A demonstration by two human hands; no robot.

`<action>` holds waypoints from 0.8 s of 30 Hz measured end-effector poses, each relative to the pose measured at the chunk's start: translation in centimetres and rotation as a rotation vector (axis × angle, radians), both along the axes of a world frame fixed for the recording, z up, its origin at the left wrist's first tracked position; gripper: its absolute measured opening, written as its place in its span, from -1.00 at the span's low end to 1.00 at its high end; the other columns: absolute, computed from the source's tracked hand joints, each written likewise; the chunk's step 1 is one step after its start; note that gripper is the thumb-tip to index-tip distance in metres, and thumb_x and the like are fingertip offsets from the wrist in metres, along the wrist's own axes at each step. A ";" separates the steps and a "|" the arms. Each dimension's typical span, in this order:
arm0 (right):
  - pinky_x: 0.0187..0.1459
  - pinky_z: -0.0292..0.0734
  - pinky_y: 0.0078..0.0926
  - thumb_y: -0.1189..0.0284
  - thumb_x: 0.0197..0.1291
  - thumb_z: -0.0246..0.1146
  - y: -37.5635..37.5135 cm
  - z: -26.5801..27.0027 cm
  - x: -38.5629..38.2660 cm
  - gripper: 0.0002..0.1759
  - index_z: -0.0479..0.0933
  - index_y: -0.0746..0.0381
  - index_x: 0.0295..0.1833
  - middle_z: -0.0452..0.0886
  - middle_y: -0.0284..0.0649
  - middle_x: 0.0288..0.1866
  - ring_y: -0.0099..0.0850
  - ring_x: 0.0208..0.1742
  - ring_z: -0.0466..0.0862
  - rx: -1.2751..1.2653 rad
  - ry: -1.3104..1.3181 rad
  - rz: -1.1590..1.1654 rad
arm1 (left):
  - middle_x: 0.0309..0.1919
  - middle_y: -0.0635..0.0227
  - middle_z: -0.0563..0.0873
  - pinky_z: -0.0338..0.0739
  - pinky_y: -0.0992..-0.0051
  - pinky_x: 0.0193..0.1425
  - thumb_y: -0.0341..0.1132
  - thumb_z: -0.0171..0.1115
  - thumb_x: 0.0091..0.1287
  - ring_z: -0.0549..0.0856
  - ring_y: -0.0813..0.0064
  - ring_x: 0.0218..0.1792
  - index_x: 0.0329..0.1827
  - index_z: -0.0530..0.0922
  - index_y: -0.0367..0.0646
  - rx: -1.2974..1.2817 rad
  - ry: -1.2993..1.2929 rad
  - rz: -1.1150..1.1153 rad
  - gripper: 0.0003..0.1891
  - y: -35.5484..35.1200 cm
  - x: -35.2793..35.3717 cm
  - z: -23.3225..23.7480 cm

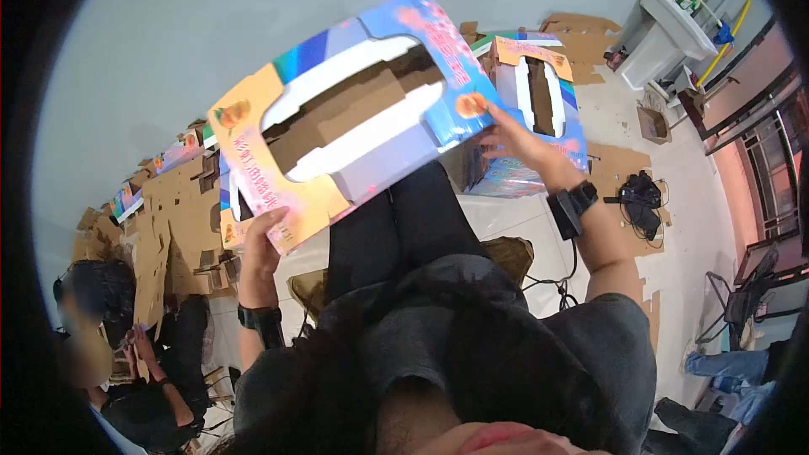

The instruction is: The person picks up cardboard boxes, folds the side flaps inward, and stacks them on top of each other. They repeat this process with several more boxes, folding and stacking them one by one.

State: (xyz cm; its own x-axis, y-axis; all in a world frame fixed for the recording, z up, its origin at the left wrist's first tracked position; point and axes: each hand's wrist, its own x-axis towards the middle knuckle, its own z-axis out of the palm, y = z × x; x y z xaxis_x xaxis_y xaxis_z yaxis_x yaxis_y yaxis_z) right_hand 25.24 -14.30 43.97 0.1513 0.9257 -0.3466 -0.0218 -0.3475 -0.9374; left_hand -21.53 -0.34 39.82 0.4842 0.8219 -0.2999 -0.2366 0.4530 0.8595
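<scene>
one carton point(379, 164), brown insert point(354, 105) inside, in left hand point(257, 248), right hand point(514, 139).

We are seeing only thumb of left hand point(261, 244); fingers hiding under printed box point(354, 118). Lettering on box blurring, we are not reading it. Box covering our knees. Fingertips of right hand point(516, 141) lying at box corner; we are not making out grip. Second box point(539, 93) partly hiding behind first. Co-worker point(126, 345) at lower left getting cut by dark lens rim. Items on sink point(674, 25) showing too small for us to tell.
</scene>
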 end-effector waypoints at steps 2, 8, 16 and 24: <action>0.28 0.28 0.00 -0.28 0.30 -0.15 -2.9 -1.4 1.3 -0.11 0.03 0.11 0.53 0.30 -0.10 0.42 -0.21 0.36 0.41 -0.015 -0.104 -0.042 | -0.07 0.06 0.68 0.64 0.26 0.07 -0.28 0.25 0.17 0.71 0.20 -0.08 0.04 0.50 -0.44 -0.050 0.015 -0.022 -0.56 -0.5 0.3 -1.1; 0.21 0.44 -0.27 0.04 0.34 0.11 -5.7 -5.2 3.9 -0.37 0.30 0.21 0.37 0.47 -0.17 0.28 -0.31 0.19 0.53 0.125 0.534 -0.187 | -0.13 0.08 0.70 0.67 0.31 -0.06 -0.31 0.28 0.15 0.74 0.24 -0.16 -0.01 0.54 -0.42 -0.138 0.079 -0.057 -0.59 -3.3 1.9 -0.2; 0.02 0.55 -0.49 0.17 0.24 0.21 -7.0 -2.9 0.3 -0.51 0.48 0.25 0.17 0.61 -0.25 0.04 -0.43 -0.02 0.62 0.133 0.360 -0.388 | -0.04 0.22 0.69 0.57 0.41 0.12 -0.13 0.26 0.27 0.69 0.40 -0.01 0.13 0.52 -0.32 -0.084 0.196 -0.329 -0.51 -3.3 0.4 0.3; 0.08 0.49 -0.43 0.21 0.16 0.22 -6.3 -6.8 3.6 -0.53 0.54 0.25 0.11 0.60 -0.20 0.02 -0.39 0.00 0.60 0.392 0.027 -0.627 | 0.30 0.09 0.44 0.39 0.20 0.34 0.09 -0.03 0.44 0.44 0.22 0.33 0.43 0.22 -0.15 -0.201 -0.389 -0.267 -0.36 -1.6 3.7 1.1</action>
